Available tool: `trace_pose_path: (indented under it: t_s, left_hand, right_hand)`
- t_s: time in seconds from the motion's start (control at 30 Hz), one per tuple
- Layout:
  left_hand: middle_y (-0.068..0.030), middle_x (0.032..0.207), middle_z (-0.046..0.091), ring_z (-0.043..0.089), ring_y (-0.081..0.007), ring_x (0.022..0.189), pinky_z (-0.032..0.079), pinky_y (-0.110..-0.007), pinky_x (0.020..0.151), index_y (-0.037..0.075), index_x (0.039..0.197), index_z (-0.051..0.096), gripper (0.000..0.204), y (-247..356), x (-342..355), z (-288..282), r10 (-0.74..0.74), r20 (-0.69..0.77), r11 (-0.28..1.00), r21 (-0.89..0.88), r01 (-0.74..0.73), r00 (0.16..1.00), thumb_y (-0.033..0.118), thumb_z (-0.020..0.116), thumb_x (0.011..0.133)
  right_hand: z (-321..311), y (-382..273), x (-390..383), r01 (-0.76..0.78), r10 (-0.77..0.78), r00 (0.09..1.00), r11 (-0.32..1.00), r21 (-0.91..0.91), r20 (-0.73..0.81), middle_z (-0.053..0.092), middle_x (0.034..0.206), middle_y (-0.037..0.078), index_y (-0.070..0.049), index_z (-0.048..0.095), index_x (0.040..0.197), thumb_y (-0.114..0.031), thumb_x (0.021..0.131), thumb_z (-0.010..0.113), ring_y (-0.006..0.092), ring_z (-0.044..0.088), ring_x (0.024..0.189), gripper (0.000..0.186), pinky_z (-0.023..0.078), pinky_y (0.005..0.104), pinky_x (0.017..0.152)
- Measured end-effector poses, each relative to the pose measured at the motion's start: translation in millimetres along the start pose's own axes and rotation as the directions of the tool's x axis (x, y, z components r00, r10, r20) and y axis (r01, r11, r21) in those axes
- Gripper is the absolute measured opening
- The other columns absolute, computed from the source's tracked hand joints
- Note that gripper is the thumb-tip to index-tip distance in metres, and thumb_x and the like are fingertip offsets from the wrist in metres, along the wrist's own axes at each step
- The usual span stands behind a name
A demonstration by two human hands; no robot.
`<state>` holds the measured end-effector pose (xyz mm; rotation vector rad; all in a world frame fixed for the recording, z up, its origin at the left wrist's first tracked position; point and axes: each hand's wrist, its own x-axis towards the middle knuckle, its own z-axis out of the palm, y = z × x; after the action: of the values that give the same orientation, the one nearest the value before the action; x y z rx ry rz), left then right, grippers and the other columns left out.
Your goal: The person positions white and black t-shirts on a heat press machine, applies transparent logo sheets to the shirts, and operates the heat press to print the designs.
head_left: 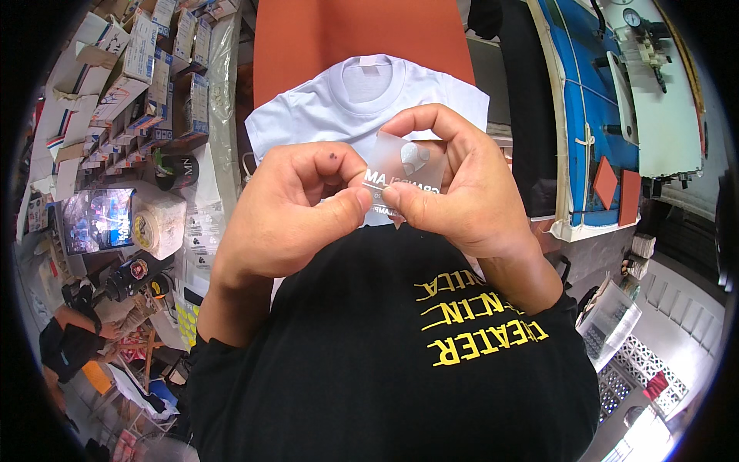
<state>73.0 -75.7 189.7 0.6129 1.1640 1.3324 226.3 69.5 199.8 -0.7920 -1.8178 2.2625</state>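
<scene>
Black cotton shirt [369, 362] with yellow lettering nearest, filling lower frame, sleeves pushed up on both forearms. Above it, left hand [289, 212] and right hand [462, 189] raised together at centre, close, fingertips nearly meeting. Clamped between them: small clear film sheet [404, 169], thin, glossy, roughly square, white lettering and a white emblem printed on it. Left thumb and curled forefinger pinched tight on sheet's lower left edge, remaining fingers folded into palm. Right thumb pressing sheet's lower edge from front, forefinger arched over top edge, other fingers curled behind; both grips closed on the film, no slack. Behind hands, white T-shirt [362, 100] lying flat, collar away from wearer, smooth knit, partly hidden by knuckles. Under it, orange pad [308, 38], matte, rectangular, running up to top edge. Left side: cluttered shelving with stacked cardboard boxes [146, 69], plastic sheeting, tape roll [146, 227], dark jar [177, 169], small screen [96, 219]. Lower left: another person's arm [73, 327] among papers. Right side: blue-topped table [589, 115] with two orange squares [616, 189] at its edge, white machine [654, 85] with gauge beyond. Lower right: clear bag [608, 323], patterned floor tiles.
</scene>
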Motion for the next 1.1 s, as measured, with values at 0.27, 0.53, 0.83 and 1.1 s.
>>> trace_pose_path:
  t_s: [0.27,0.53,0.83,1.1]
  left_hand:
    - [0.0030,0.083,0.060,0.052,-0.0036,0.077,0.042,-0.021,0.069,-0.001,0.092,0.064,0.007,-1.3,0.7,-1.1,0.001,0.005,1.000,-0.003,-0.001,1.000,0.006,0.066,0.094]
    - [0.0025,0.085,0.061,0.052,-0.0038,0.078,0.043,-0.021,0.069,-0.001,0.092,0.064,0.007,-2.5,1.2,-0.3,0.013,-0.013,1.000,-0.016,-0.014,1.000,0.005,0.066,0.094]
    - [0.0019,0.085,0.061,0.052,-0.0042,0.079,0.043,-0.022,0.070,-0.001,0.093,0.064,0.007,-3.0,0.6,0.0,0.023,-0.009,1.000,0.005,-0.023,1.000,0.005,0.066,0.094]
    - [0.0001,0.086,0.062,0.056,-0.0055,0.082,0.045,-0.023,0.073,-0.002,0.094,0.064,0.007,-3.0,1.8,0.3,0.006,-0.038,0.999,-0.051,-0.008,0.999,0.004,0.066,0.093]
  right_hand:
    - [-0.8,2.5,1.4,0.021,-0.021,1.000,1.000,-0.020,-0.002,0.070,0.097,0.012,-0.001,0.059,0.120,-0.013,0.079,0.078,0.0150,0.069,0.087,0.047,0.055,0.0279,0.077]
    - [-1.7,2.3,2.1,-0.020,0.019,0.999,0.999,0.043,0.033,0.070,0.099,0.010,-0.001,0.059,0.121,-0.009,0.078,0.076,0.0131,0.069,0.089,0.047,0.055,0.0261,0.076]
    - [-2.2,13.4,5.5,0.034,-0.035,0.999,0.997,0.064,0.017,0.067,0.095,0.010,0.003,0.053,0.124,-0.002,0.077,0.081,0.0111,0.068,0.080,0.055,0.058,0.0240,0.070]
    - [-2.7,12.5,4.4,0.026,-0.027,1.000,0.994,0.108,0.007,0.067,0.099,0.011,0.003,0.057,0.121,-0.008,0.080,0.077,0.0132,0.068,0.088,0.047,0.056,0.0264,0.075]
